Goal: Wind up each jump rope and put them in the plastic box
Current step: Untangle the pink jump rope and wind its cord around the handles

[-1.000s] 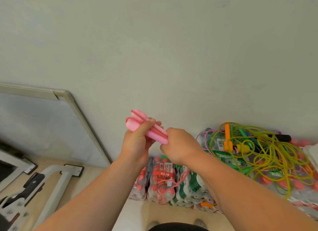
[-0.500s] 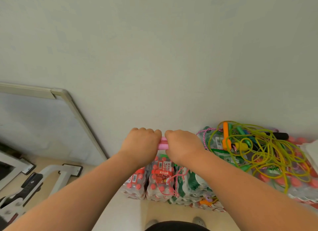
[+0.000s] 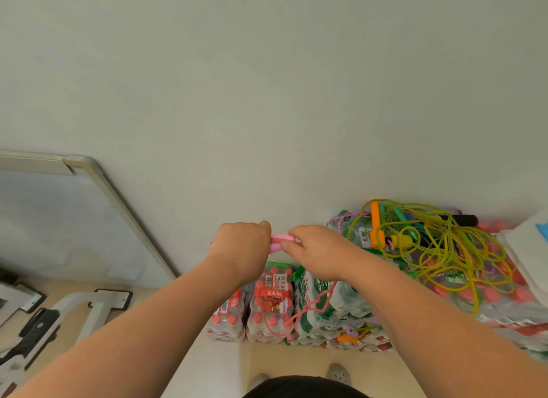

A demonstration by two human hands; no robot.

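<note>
Pale wall point(image 3: 267, 86) behind – left hand point(image 3: 241, 251) and right hand point(image 3: 315, 254) both clench the pink jump rope handles point(image 3: 280, 242), bundled together; its thin pink cord point(image 3: 305, 311) dangles over shrink-wrapped bottle packs point(image 3: 271, 305)

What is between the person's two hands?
In the head view, the pink jump rope handles bridge the gap; the left hand and right hand both grip them.
</note>
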